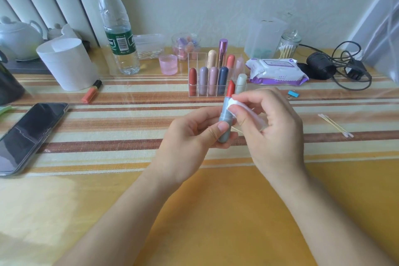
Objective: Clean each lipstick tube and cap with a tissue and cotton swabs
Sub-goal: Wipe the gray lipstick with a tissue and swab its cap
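Your left hand [190, 134] grips the open grey lipstick tube [225, 121] upright above the desk [216, 211], its red stick exposed. Your right hand [269, 125] pinches a white tissue [234, 104] against the tube's upper collar. Two cotton swabs [335, 125] lie on the desk to the right, well apart.

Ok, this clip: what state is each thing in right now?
Lipstick tube: uncapped, bullet wound out, upright in left hand.
Tissue: pinched by right hand against the tube's collar.
Water bottle: capped.
Swab jar: lid on.
Wipes pack: flap shut.
Phone: screen dark.
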